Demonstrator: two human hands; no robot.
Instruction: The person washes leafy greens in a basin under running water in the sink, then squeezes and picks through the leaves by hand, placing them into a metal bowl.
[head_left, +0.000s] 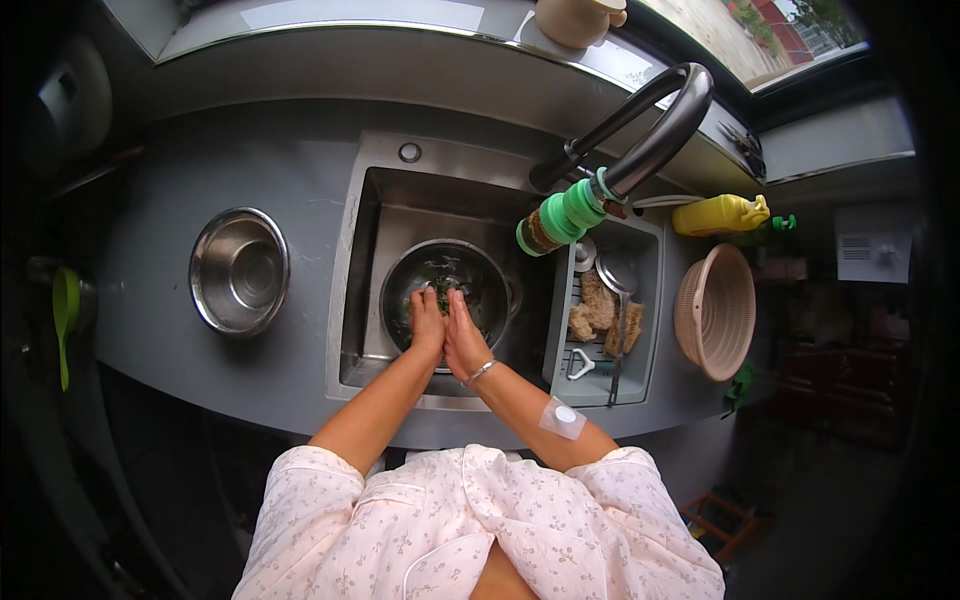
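My left hand (427, 319) and my right hand (463, 334) are side by side over a round metal pot (394, 270) that stands in the stainless steel sink (420, 196). Their fingers point away from me and their inner edges nearly touch. Dark green leaves (442, 287) float in the water of the pot, some at the fingertips. Whether leaves lie between the palms is hidden. A metal bangle (480, 373) circles the right wrist, and a clear patch (562, 416) is on that forearm.
A steel bowl (240, 271) sits left on the counter. A black faucet (697, 97) with a green filter (562, 217) arches over the sink. Scrubbers (598, 300) and a ladle (619, 281) lie in the right tray. Further right are a plastic basket (709, 311) and a yellow bottle (712, 215).
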